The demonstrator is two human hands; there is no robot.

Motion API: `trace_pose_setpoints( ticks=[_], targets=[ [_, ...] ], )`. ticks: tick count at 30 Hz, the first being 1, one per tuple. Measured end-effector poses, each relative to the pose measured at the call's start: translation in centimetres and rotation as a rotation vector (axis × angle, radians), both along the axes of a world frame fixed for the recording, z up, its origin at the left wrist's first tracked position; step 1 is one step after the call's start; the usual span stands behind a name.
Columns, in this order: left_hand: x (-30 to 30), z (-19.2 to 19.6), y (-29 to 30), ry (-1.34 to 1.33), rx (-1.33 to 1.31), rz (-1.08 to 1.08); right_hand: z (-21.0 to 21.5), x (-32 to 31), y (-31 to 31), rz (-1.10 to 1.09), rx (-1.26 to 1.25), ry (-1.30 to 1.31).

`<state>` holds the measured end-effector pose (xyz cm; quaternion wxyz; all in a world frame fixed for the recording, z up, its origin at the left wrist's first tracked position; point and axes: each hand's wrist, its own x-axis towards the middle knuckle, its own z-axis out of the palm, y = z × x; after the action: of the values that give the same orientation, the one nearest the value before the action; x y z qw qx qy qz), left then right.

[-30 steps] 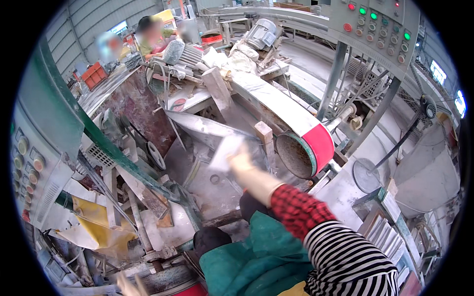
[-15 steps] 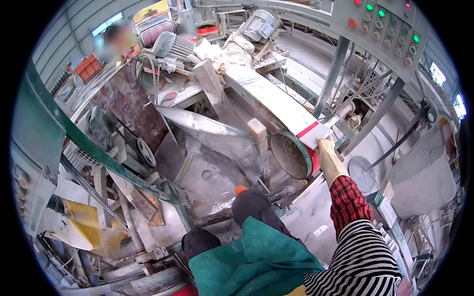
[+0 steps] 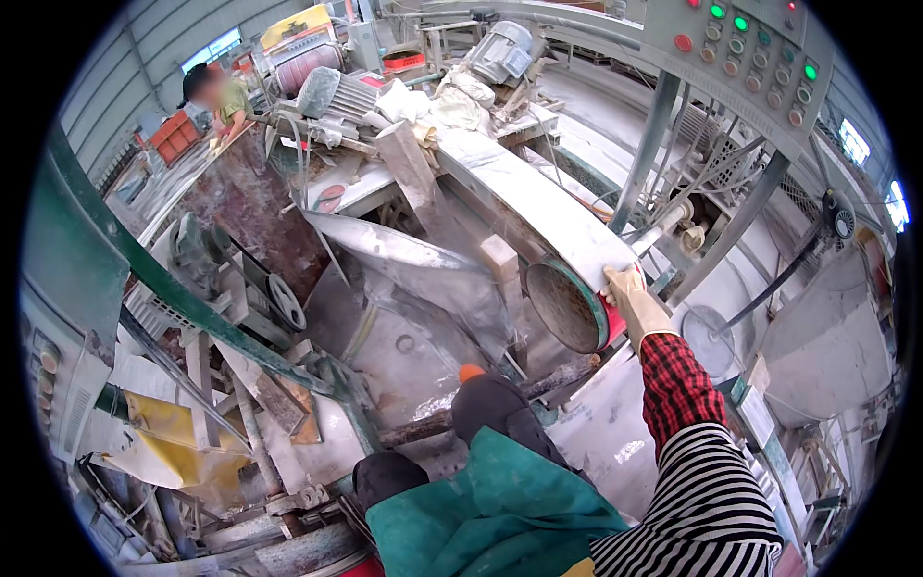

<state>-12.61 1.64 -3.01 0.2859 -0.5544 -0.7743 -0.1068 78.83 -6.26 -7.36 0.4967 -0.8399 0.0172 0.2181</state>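
Observation:
My right hand [image 3: 632, 300], in a cream work glove with a red-checked cuff and a striped sleeve behind it, reaches up to the near end of a long belt machine. Its fingers curl over the edge of the dusty white and red belt [image 3: 538, 207] where it wraps the round end drum [image 3: 565, 308]. My left hand is out of the picture. Below, my green apron [image 3: 490, 519] and two dark shoes [image 3: 490, 402] show over a dust-covered floor.
A grey control panel [image 3: 750, 48] with green and red buttons hangs on a post at the upper right. A dusty motor [image 3: 500, 48] sits beyond the belt. A slanted green beam [image 3: 144, 260] crosses the left. Another person [image 3: 216, 91] works at the far left.
My right hand left the middle of the machine, where it held something white, swung right to the end drum, and now lies on the belt's edge there.

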Motion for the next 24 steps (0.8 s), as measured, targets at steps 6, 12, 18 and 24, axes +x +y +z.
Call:
trace_pose_setpoints(
  ticks=[6, 12, 18, 24],
  targets=[
    [3.7, 2.8, -0.2, 0.035, -0.036, -0.027, -0.9, 0.4, 1.4, 0.048, -0.068, -0.158],
    [0.2, 2.5, 0.8, 0.061, -0.037, -0.111, 7.4, -12.1, 9.3, 0.418, 0.068, -0.232],
    [0.3, 2.7, 1.4, 0.016, -0.076, 0.029, 4.0, -22.2, 19.3, 0.888, 0.458, 0.178],
    [2.8, 0.2, 4.5, -0.245, -0.176, 0.108, -14.2, -21.8, 24.2, 1.549, 0.006, -0.794]
  ],
)
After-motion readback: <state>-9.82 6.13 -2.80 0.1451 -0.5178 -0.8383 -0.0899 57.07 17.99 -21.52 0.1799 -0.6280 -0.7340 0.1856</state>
